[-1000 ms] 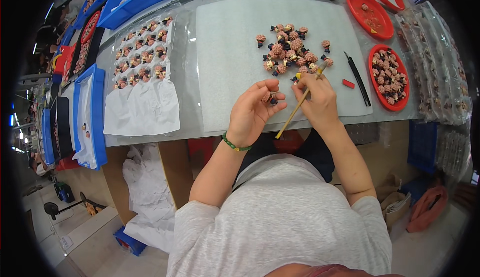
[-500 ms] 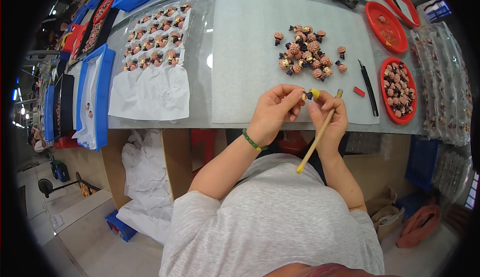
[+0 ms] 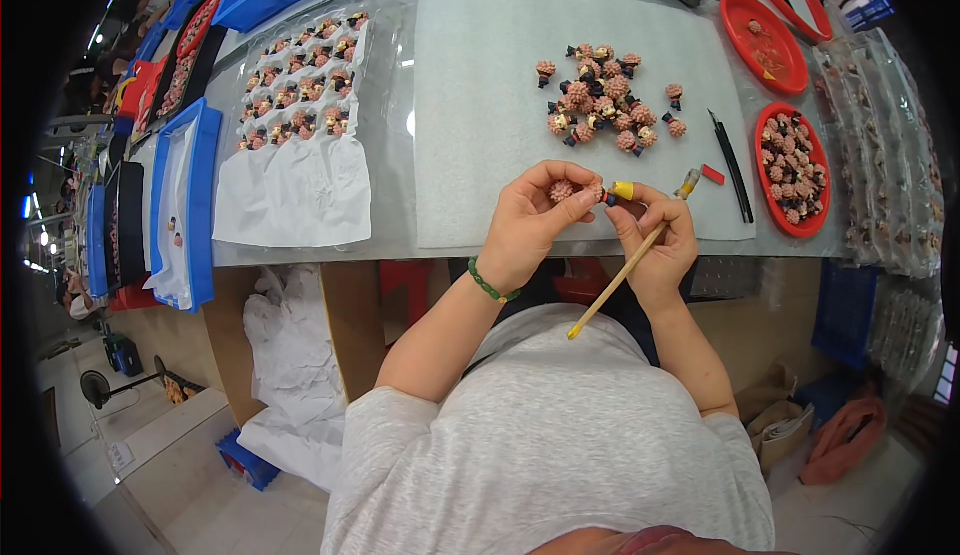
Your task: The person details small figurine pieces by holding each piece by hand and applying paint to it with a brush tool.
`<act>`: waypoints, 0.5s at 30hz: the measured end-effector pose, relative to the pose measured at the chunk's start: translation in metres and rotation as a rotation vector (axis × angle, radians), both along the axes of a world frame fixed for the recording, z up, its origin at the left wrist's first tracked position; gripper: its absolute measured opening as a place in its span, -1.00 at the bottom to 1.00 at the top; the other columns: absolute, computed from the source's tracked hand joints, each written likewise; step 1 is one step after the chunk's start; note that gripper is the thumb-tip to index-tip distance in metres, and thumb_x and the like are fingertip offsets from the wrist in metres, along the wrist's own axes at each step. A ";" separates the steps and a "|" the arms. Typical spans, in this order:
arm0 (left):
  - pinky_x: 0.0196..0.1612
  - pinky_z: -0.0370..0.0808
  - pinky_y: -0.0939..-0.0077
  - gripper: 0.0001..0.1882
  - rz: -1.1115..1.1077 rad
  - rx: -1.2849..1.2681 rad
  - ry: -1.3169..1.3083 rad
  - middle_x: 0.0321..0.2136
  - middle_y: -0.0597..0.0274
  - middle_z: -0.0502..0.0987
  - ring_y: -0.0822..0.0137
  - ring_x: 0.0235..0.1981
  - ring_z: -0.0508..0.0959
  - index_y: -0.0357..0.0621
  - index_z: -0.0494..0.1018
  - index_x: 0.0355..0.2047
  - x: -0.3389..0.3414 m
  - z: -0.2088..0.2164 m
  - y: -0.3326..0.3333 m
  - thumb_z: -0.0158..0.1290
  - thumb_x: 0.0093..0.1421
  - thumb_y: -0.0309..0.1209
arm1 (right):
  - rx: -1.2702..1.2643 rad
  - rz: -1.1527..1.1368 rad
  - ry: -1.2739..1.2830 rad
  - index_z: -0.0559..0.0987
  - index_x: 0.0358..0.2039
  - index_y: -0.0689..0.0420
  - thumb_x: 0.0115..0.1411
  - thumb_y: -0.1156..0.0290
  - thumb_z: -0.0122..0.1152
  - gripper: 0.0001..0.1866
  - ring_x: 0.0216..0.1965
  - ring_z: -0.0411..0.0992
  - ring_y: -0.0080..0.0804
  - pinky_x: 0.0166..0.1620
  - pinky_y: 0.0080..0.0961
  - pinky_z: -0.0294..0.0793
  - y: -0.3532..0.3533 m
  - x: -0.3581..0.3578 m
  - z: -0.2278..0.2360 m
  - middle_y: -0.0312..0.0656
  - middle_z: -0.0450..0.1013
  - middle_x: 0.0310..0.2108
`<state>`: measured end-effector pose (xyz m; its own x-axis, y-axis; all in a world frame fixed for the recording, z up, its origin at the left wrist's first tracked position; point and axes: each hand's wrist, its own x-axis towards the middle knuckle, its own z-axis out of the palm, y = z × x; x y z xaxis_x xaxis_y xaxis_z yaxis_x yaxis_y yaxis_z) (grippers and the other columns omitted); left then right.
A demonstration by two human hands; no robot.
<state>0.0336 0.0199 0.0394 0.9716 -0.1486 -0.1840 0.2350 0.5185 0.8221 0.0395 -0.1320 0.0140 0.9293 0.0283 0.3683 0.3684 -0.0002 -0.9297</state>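
Observation:
My left hand [image 3: 530,223], with a green bead bracelet at the wrist, pinches a small figurine [image 3: 609,198] with a dark blue body. A knobbly pink ball shape [image 3: 562,191] shows within the same fingers; whether it belongs to that figurine I cannot tell. Meeting it from the other side, my right hand [image 3: 658,255] touches the figurine with thumb and index finger, a yellow finger cot [image 3: 622,190] on the fingertip. A wooden-handled paintbrush [image 3: 620,280] is held slantwise in that hand, bristles up and away. Beyond my hands lies a heap of pink-headed figurines [image 3: 605,105] on a white sheet [image 3: 480,85].
Rows of figurines on white paper [image 3: 295,195] lie left, beside a blue tray [image 3: 205,205]. On the right are black thin tools [image 3: 733,170], a small red block [image 3: 712,174], a red dish of figurines [image 3: 822,205], another red dish [image 3: 795,75] and stacked clear plastic trays [image 3: 880,155].
My left hand has turned and moved slightly left, so the pink ball shape now shows in its fingers. The paintbrush has tilted a little, its handle end shifting left.

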 end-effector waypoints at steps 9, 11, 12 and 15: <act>-0.17 0.44 0.57 -0.74 0.003 -0.225 0.143 -0.26 0.20 0.42 0.45 -0.25 0.45 -0.28 0.28 -0.16 0.003 0.008 0.005 -0.05 0.12 -0.53 | 0.013 0.086 0.031 0.24 -0.47 0.18 -0.03 0.71 0.11 -0.75 -0.27 0.36 -0.51 -0.20 -0.63 0.36 -0.008 0.008 0.014 -0.03 0.38 -0.27; -0.19 0.45 0.59 -0.71 0.026 -0.127 0.117 -0.25 0.20 0.40 0.44 -0.26 0.45 -0.28 0.25 -0.13 0.005 0.004 0.009 -0.05 0.11 -0.54 | 0.133 0.251 0.293 0.26 -0.46 0.19 -0.04 0.73 0.08 -0.77 -0.26 0.35 -0.52 -0.19 -0.63 0.36 -0.013 0.014 0.021 -0.05 0.37 -0.27; -0.19 0.45 0.58 -0.72 0.023 -0.016 0.049 -0.22 0.19 0.38 0.44 -0.23 0.43 -0.29 0.28 -0.14 0.006 0.001 0.011 -0.04 0.11 -0.55 | 0.175 0.325 0.333 0.28 -0.46 0.19 -0.05 0.73 0.08 -0.78 -0.28 0.35 -0.54 -0.20 -0.66 0.35 -0.012 0.017 0.023 -0.09 0.37 -0.29; -0.19 0.46 0.57 -0.72 0.028 0.136 -0.040 -0.18 0.19 0.34 0.43 -0.21 0.41 -0.31 0.32 -0.14 0.004 -0.009 0.015 -0.03 0.09 -0.56 | 0.062 0.386 0.345 0.28 -0.46 0.19 -0.04 0.70 0.09 -0.80 -0.30 0.34 -0.57 -0.23 -0.67 0.35 -0.004 0.020 0.028 -0.10 0.37 -0.30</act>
